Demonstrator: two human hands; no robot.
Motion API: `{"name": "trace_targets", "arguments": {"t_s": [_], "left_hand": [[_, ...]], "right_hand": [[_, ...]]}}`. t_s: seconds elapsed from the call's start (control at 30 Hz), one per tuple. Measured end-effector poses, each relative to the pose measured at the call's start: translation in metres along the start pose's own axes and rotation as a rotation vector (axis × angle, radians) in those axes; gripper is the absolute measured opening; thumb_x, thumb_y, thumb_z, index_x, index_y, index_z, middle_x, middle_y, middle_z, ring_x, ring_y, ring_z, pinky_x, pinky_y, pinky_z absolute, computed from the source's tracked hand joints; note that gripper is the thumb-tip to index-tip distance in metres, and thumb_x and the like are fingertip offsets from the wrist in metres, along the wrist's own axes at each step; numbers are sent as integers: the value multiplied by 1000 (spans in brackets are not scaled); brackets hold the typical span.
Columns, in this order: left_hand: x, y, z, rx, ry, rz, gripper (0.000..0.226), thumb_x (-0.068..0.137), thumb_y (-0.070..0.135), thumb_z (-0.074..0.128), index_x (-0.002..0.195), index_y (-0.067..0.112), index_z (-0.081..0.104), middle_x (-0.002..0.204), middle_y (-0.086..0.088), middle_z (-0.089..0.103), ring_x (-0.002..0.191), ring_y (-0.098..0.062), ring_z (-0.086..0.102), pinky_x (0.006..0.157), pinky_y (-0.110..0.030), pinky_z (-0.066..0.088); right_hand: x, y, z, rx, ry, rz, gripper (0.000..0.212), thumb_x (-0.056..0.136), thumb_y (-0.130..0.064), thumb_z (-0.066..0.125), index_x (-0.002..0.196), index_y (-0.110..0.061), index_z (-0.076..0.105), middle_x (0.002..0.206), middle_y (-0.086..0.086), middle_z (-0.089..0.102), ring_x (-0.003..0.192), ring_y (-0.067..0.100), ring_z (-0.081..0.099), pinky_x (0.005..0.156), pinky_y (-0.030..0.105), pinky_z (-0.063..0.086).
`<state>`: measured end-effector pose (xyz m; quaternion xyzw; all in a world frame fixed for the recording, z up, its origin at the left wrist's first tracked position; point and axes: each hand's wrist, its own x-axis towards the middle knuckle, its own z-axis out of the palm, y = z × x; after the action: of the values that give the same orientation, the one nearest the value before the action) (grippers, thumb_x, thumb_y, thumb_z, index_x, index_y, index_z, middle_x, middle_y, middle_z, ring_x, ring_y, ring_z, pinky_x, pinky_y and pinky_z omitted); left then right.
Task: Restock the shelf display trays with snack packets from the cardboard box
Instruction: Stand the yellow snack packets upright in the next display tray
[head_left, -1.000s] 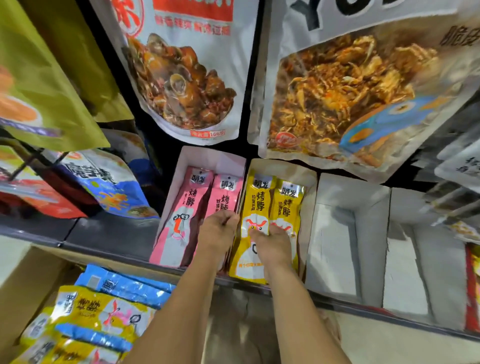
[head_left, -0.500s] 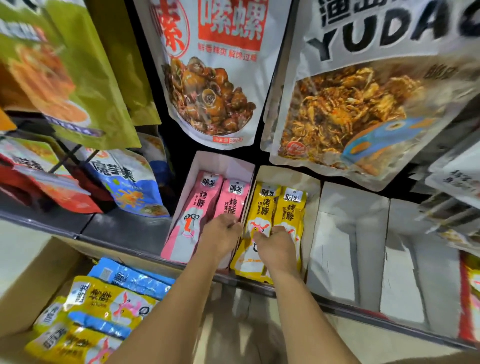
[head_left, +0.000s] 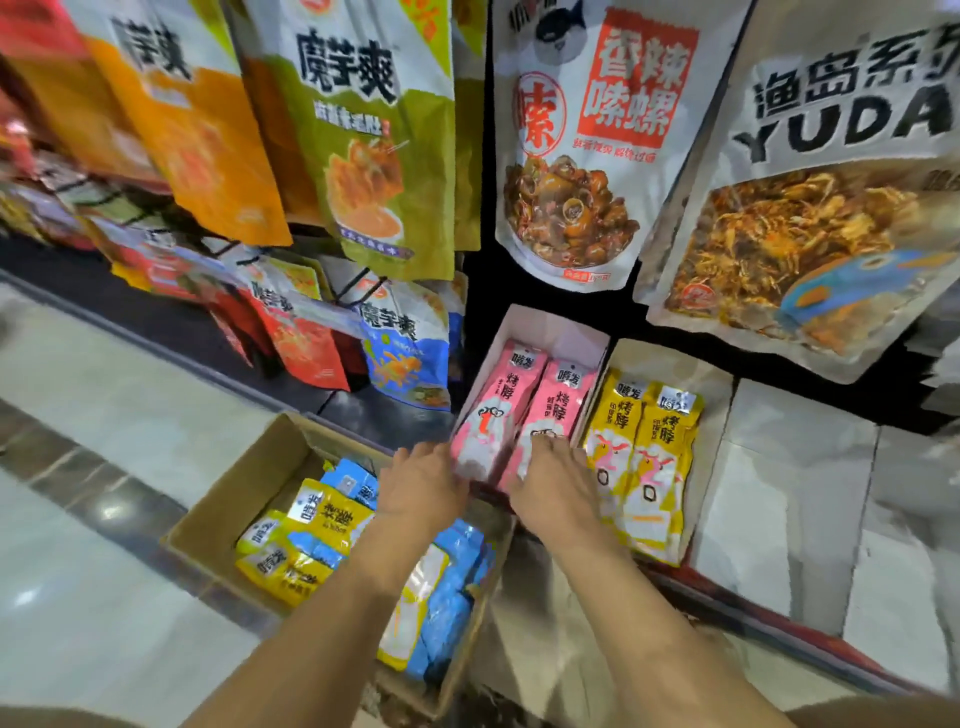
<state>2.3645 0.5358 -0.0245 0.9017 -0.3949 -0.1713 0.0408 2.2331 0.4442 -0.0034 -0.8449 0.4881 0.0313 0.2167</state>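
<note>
Two pink snack packets (head_left: 524, 397) lie side by side in a white display tray (head_left: 551, 323) on the shelf. My left hand (head_left: 423, 483) grips the lower end of the left pink packet at the tray's front corner. My right hand (head_left: 556, 480) is closed on the lower end of the right pink packet, fingertips on top. Two yellow packets (head_left: 641, 441) fill the tray (head_left: 675, 358) to the right. The open cardboard box (head_left: 244, 488) sits on the floor below my left arm, holding several yellow (head_left: 322, 519) and blue packets (head_left: 447, 597).
White trays (head_left: 800, 421) with nothing visible in them stand right of the yellow one. Large snack bags (head_left: 576, 156) hang above the trays, and more bags (head_left: 405, 353) stand on the low shelf to the left. A tiled floor (head_left: 104, 415) stretches left of the box.
My right hand has left the yellow packets and moved onto the right pink packet. My left hand has slid to the left pink packet's lower end. The view swung left, showing more of the box.
</note>
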Motion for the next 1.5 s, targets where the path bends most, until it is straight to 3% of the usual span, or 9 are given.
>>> {"name": "trace_targets", "arguments": {"t_s": [0.27, 0.43, 0.57, 0.8, 0.97, 1.07, 1.23, 1.37, 1.5], "left_hand": [[-38, -102, 6, 35, -67, -261, 54, 93, 48, 48, 137, 17, 49, 137, -9, 53, 127, -34, 47, 100, -43, 43], [-56, -143, 8, -31, -107, -376, 45, 92, 44, 49, 127, 16, 54, 132, -9, 56, 126, -34, 48, 100, -43, 43], [-63, -163, 23, -17, -133, -419, 44, 95, 41, 45, 130, 15, 52, 136, -10, 53, 125, -32, 44, 99, -37, 40], [-59, -172, 48, 243, -251, -502, 70, 91, 65, 43, 144, 19, 40, 147, -5, 44, 132, -29, 32, 102, -41, 28], [-54, -184, 61, 286, -325, -538, 103, 84, 79, 41, 156, 10, 15, 162, -20, 18, 148, -46, 7, 117, -55, 9], [-51, -194, 65, 299, -300, -564, 119, 75, 88, 39, 157, 8, 8, 162, -26, 10, 148, -50, -2, 117, -62, 1], [-43, -207, 61, 297, -308, -564, 136, 59, 97, 44, 153, 5, 10, 158, -27, 19, 147, -51, 1, 116, -66, -1], [-37, -210, 63, 245, -241, -534, 138, 49, 94, 59, 151, 12, 16, 141, -15, 35, 134, -39, 30, 117, -66, 4], [-34, -207, 62, 156, -192, -541, 136, 55, 80, 73, 154, 15, 7, 136, -13, 33, 127, -32, 40, 116, -67, -1]], "right_hand": [[-20, -71, 45, -55, -146, -189, 50, 95, -38, 55, 137, -13, 46, 138, 12, 50, 131, 34, 43, 106, 43, 40], [-24, -103, 81, -158, -215, -297, 50, 92, -41, 58, 134, -15, 48, 137, 10, 52, 130, 32, 45, 106, 42, 39], [-20, -119, 109, -215, -298, -331, 57, 97, -41, 54, 145, -15, 40, 143, 9, 48, 135, 32, 40, 110, 45, 37], [-9, -130, 146, -227, -379, -330, 57, 100, -41, 53, 148, -15, 36, 149, 9, 42, 140, 30, 35, 110, 45, 38], [-2, -130, 165, -237, -386, -342, 64, 99, -46, 54, 149, -12, 33, 145, 11, 43, 137, 30, 36, 109, 40, 37], [1, -128, 176, -249, -365, -353, 64, 97, -48, 57, 146, -13, 34, 142, 11, 42, 134, 30, 36, 109, 38, 37], [6, -129, 187, -292, -341, -355, 65, 95, -49, 60, 145, -15, 37, 141, 10, 43, 132, 30, 37, 108, 39, 37], [7, -127, 194, -277, -335, -356, 54, 94, -42, 62, 137, -15, 43, 135, 10, 48, 127, 29, 42, 106, 39, 39], [8, -126, 196, -155, -429, -258, 46, 94, -28, 63, 134, -16, 46, 134, 11, 49, 128, 30, 45, 105, 38, 40]]}}
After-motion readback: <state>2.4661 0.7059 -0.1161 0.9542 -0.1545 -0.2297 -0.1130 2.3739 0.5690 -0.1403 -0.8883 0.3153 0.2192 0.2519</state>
